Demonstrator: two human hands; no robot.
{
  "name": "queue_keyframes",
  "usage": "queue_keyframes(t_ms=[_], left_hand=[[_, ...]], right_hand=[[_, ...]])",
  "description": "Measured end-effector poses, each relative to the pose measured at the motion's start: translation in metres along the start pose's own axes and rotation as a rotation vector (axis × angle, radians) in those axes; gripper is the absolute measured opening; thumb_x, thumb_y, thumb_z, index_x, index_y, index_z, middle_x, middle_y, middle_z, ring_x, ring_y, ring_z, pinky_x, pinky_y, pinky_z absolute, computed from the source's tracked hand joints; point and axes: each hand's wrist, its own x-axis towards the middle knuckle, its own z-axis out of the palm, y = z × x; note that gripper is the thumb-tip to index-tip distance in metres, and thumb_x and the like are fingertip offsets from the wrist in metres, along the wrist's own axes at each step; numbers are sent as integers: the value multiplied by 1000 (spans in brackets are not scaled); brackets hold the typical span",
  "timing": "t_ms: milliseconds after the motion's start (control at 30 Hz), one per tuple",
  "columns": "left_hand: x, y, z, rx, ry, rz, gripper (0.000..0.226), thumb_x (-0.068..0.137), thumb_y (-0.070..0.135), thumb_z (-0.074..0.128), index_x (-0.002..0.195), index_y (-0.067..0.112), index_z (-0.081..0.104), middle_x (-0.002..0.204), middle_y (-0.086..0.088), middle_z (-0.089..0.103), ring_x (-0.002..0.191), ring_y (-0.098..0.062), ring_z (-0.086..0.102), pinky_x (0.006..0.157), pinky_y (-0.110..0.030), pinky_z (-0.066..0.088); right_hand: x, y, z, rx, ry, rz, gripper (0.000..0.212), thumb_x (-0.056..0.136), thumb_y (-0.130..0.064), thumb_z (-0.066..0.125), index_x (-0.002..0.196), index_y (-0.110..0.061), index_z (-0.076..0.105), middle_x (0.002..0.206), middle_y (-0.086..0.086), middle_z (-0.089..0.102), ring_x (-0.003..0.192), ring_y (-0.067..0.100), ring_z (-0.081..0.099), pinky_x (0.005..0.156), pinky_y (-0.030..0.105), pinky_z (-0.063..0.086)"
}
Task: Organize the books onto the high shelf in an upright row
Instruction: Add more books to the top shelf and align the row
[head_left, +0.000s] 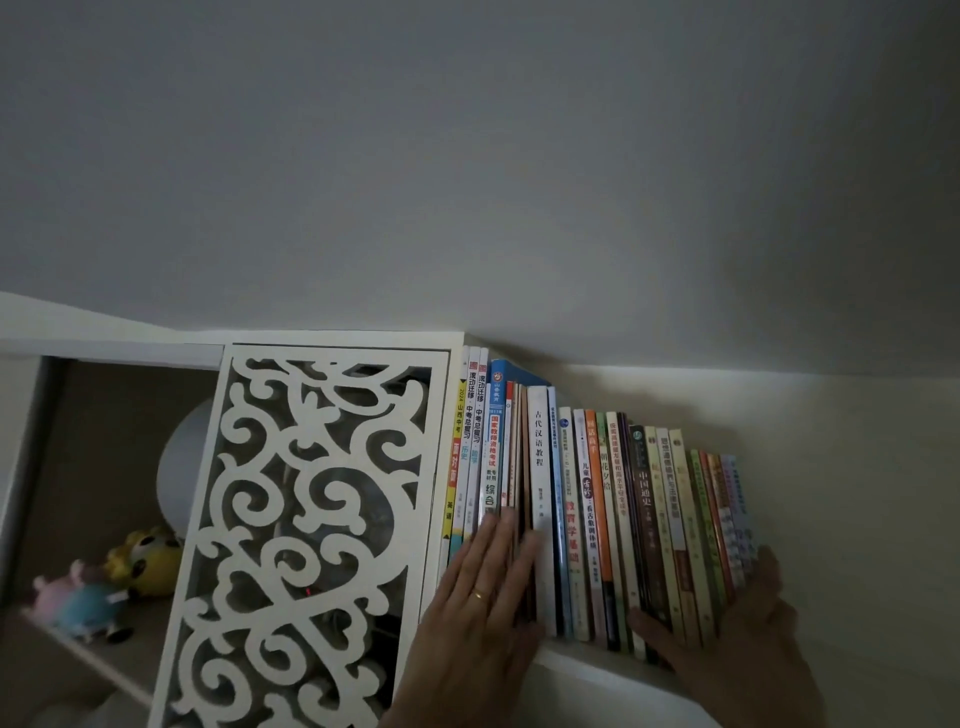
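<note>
A long upright row of books (597, 499) stands on the high white shelf (587, 667), spines facing me, from a yellow-spined book (453, 467) at the left to thin pastel books (737, 509) at the right. My left hand (483, 587) lies flat with fingers spread against the lower spines of the left books, a ring on one finger. My right hand (737, 629) cups the right end of the row, thumb under the bottom edges and fingers against the last book. Neither hand lifts a book.
A white cabinet door with a carved scroll pattern (306, 519) stands directly left of the books. Further left an open compartment holds plush toys (104, 587) and a white round object (182, 462). Bare wall (519, 182) rises above; wall continues right of the row.
</note>
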Motion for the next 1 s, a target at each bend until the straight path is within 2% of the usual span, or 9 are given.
queue_keyframes(t_ms=[133,233,300,467,533,633,800,900,1000], left_hand=[[-6,16,9,43,-118,164,72,104,59,35,165,29,11,173,-4,9,158,-23,15,124,-47,28],[-12,31,15,-86,-132,116,66,109,53,27,165,31,-1,173,4,-12,159,-18,-9,127,-43,2],[-14,34,13,-119,-105,100,64,110,50,24,165,30,-3,172,5,-15,158,-18,-14,125,-43,-2],[-24,51,8,-213,-150,23,63,111,44,27,165,25,1,172,1,-15,158,-21,-15,129,-50,7],[-37,66,8,-289,-155,-18,60,111,46,25,165,28,8,172,2,-14,158,-21,-15,129,-48,5],[-56,79,5,-372,-136,-110,56,110,45,24,163,30,20,173,2,5,159,-17,-2,128,-46,13],[-64,97,-2,-468,-73,-207,50,111,32,36,159,18,33,163,-7,33,157,-23,15,126,-40,18],[-61,105,-1,-491,-43,-251,48,110,26,42,156,14,37,162,-12,34,157,-27,17,127,-40,19],[-63,118,3,-562,-19,-334,52,110,30,43,159,16,33,167,-9,24,158,-25,10,128,-44,16]], right_hand=[[4,8,-8,-102,-44,-84,151,49,-73,84,156,-20,-10,146,24,40,122,46,55,98,55,50],[13,19,-14,-134,-99,-163,143,51,-73,83,153,-21,-1,140,16,47,118,43,58,94,56,53],[13,21,-14,-142,-101,-212,140,54,-70,84,153,-18,-1,139,16,46,118,43,57,93,57,54],[2,25,-10,-274,-82,-219,145,68,-83,65,153,-10,-27,154,26,28,130,46,49,98,53,49],[-9,30,-6,-412,38,-248,134,75,-89,46,155,-2,-17,156,33,25,138,49,40,107,55,43],[-41,45,0,-484,147,-383,102,95,-74,27,158,3,4,159,36,21,143,48,33,115,55,35],[-77,101,-3,-647,199,-709,73,103,-52,42,156,-3,31,155,27,36,141,42,38,121,53,24],[-77,102,-7,-590,229,-710,62,102,-45,47,149,-5,44,144,22,50,135,38,45,121,51,26],[-87,93,-8,-395,201,-654,56,100,-38,52,146,-5,48,149,18,48,144,34,39,121,52,26]])
